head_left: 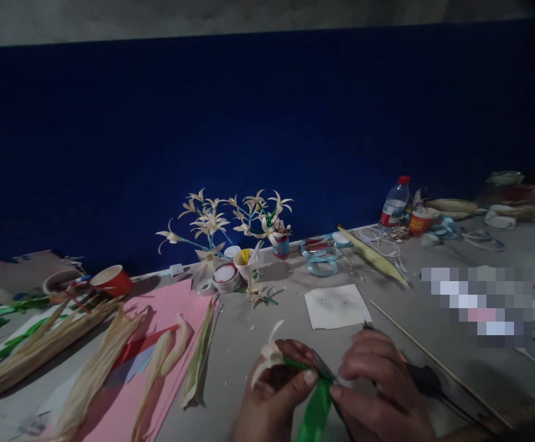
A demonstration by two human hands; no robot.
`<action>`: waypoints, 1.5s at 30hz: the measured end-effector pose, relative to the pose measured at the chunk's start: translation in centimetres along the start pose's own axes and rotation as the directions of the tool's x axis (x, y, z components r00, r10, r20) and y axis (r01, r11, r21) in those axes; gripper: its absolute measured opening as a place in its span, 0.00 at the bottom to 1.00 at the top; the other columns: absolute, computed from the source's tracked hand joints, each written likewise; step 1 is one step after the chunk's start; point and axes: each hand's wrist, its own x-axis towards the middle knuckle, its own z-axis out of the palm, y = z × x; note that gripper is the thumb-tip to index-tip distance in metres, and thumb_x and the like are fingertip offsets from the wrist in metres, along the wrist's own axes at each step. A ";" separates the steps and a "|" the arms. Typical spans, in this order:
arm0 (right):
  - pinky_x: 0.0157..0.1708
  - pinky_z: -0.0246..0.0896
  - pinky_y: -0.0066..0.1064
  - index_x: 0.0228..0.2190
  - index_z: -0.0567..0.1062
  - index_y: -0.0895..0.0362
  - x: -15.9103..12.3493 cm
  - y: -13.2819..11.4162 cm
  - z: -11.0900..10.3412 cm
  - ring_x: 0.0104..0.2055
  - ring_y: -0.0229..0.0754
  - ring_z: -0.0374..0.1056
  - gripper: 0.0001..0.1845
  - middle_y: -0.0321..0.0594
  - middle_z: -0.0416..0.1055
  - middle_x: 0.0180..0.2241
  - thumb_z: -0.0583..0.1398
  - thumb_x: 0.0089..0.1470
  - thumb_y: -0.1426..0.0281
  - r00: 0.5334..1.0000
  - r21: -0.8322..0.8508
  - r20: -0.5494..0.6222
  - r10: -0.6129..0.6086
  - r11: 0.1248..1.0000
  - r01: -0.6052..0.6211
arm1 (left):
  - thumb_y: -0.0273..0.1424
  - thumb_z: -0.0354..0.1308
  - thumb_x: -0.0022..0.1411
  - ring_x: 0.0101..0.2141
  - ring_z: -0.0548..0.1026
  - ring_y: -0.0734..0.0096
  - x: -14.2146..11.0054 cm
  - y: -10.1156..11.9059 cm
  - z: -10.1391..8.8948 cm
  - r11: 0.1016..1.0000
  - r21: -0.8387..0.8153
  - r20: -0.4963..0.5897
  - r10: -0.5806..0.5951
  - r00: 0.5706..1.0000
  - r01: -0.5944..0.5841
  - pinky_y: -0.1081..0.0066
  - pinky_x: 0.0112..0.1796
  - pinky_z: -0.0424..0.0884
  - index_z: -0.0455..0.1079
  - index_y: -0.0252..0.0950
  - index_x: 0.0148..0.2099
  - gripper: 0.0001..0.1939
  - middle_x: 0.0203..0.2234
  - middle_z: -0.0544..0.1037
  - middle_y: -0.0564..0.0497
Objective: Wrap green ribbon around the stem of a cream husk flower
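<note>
My left hand (276, 399) is closed around the green-wrapped stem (295, 363) of a pale, husk-like flower (271, 355), whose petals stick out above the fingers. My right hand (382, 387) meets it at the stem, its fingertips pinched at the edge of a green ribbon (316, 411). The ribbon hangs down between both hands. A thin grey edge shows by the fingertips, too blurred to name. Beyond my hands lies a white square sheet (337, 307) with grey smudges.
Behind stand finished pale flowers (209, 224) and a paper cup (247, 265). Dried husks (96, 368) lie on pink paper (175, 307) at left. A thin stick (437, 362) and a black corded tool (421, 377) lie at right. A bottle (395, 205) stands by the blue wall (267, 123).
</note>
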 end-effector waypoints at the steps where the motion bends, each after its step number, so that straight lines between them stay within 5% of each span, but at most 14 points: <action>1: 0.37 0.68 0.39 0.28 0.76 0.54 0.0 0.0 0.0 0.32 0.39 0.66 0.13 0.35 0.72 0.29 0.60 0.48 0.84 1.000 0.008 -0.004 0.005 1.000 -0.005 | 0.30 0.75 0.40 0.31 0.72 0.69 0.0 0.0 -0.1 1.000 0.023 0.012 0.015 1.000 -0.015 0.73 0.33 0.65 0.77 0.35 0.25 0.11 0.26 0.77 0.52; 10: 0.37 0.70 0.39 0.32 0.75 0.55 0.7 0.3 -0.6 0.30 0.38 0.70 0.12 0.36 0.77 0.29 0.59 0.50 0.82 0.997 0.054 0.079 -0.025 0.998 0.021 | 0.32 0.75 0.42 0.32 0.73 0.68 -0.2 -0.1 -0.3 0.996 0.077 0.055 0.038 0.998 -0.042 0.72 0.35 0.65 0.76 0.36 0.26 0.11 0.27 0.76 0.52; 25: 0.39 0.69 0.41 0.33 0.73 0.55 -0.1 0.1 -0.1 0.30 0.38 0.70 0.08 0.37 0.76 0.29 0.55 0.62 0.76 0.999 0.138 0.045 0.022 0.990 -0.028 | 0.33 0.72 0.46 0.30 0.71 0.66 -0.1 -0.5 -1.2 0.966 0.247 0.091 0.057 0.994 -0.078 0.70 0.34 0.65 0.72 0.37 0.25 0.11 0.25 0.75 0.53; 45: 0.40 0.71 0.34 0.29 0.70 0.55 0.8 0.0 -0.1 0.25 0.35 0.72 0.10 0.34 0.76 0.23 0.54 0.64 0.71 0.999 0.104 0.049 -0.001 0.995 -0.004 | 0.32 0.74 0.44 0.31 0.72 0.67 0.1 -0.6 -1.3 0.996 0.024 0.149 0.076 0.986 -0.081 0.70 0.35 0.66 0.75 0.35 0.26 0.11 0.25 0.74 0.52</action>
